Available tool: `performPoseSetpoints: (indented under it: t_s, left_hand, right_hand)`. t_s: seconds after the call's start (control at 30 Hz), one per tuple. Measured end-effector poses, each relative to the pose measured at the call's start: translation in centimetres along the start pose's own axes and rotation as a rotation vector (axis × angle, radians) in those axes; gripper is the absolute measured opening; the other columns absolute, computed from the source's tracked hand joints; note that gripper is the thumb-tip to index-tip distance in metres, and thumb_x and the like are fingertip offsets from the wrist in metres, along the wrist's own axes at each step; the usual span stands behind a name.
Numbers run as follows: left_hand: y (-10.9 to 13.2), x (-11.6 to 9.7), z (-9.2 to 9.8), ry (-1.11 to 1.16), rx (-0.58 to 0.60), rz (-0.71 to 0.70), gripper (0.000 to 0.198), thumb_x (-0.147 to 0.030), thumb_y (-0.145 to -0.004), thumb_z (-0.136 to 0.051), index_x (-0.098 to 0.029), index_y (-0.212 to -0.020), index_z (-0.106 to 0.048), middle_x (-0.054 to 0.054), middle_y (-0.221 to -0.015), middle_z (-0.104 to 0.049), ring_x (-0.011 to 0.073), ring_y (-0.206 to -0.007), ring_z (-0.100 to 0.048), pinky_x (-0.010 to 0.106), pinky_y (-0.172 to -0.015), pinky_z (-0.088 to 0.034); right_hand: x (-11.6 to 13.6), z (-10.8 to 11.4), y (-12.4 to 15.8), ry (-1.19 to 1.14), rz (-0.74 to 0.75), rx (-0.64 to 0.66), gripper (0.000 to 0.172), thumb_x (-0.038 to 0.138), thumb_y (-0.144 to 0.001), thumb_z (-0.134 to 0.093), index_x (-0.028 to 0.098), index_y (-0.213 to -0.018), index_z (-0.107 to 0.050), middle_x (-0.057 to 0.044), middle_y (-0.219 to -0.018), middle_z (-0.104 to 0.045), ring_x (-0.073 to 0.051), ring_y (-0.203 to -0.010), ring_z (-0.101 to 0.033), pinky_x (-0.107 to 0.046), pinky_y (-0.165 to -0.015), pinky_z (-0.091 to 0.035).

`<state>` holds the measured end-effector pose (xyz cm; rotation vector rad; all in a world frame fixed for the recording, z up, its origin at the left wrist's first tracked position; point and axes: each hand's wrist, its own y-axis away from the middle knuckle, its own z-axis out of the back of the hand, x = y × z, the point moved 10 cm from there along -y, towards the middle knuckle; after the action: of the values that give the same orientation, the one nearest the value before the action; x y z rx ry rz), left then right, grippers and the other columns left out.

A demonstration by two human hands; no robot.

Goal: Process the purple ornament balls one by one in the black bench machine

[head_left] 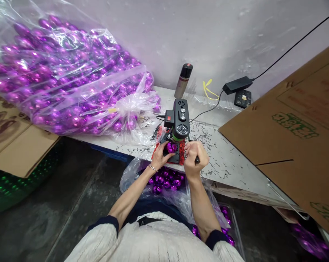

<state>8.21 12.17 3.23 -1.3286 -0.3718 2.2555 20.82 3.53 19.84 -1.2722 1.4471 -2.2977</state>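
One purple ball (171,147) over the black base (175,159), at the press (181,119). Left hand (159,155) pinches it between thumb and fingers; right hand (195,154) is fisted round the black handle (197,159). Ball's probably light, stiff, slick; shell likely brittle, hard squeeze may crack it. Best grip: low on the sides, light pressure, clear of the press.
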Motion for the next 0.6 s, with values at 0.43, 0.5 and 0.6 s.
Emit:
performPoseSetpoints:
  t_s: [0.43,0.5,0.6]
  left_hand:
    - [16.3,1.4,-3.3,-0.240,0.502,0.121,0.060,-0.030,-0.091,-0.067,-0.016,-0.147,-0.052,0.022,-0.145,-0.060,0.0349,-0.130,-0.064,0.049,-0.103,-0.058]
    - [13.2,0.7,-2.0,-0.172,0.435,0.075,0.044,-0.034,-0.095,-0.064,-0.019,-0.136,-0.063,0.016,-0.128,-0.072,0.0297,-0.116,-0.072,0.042,-0.098,-0.061]
    - [4.8,0.3,2.2,-0.129,0.219,-0.003,0.027,-0.031,-0.102,-0.049,-0.023,-0.115,-0.072,0.008,-0.099,-0.078,0.0214,-0.092,-0.076,0.035,-0.088,-0.062]
  right_hand:
    - [0.9,0.1,1.1,0.018,0.114,0.070,0.028,0.008,-0.094,-0.046,0.022,-0.071,-0.053,0.000,-0.069,-0.061,-0.015,-0.065,-0.062,-0.029,-0.060,-0.046]
    - [1.0,0.1,1.1,0.016,0.122,0.066,0.027,0.006,-0.093,-0.047,0.022,-0.071,-0.052,0.000,-0.068,-0.060,-0.014,-0.065,-0.061,-0.029,-0.059,-0.046]
    - [1.3,0.2,1.1,0.017,0.135,0.045,0.028,0.004,-0.091,-0.047,0.022,-0.071,-0.051,0.001,-0.066,-0.057,-0.014,-0.064,-0.061,-0.028,-0.056,-0.045]
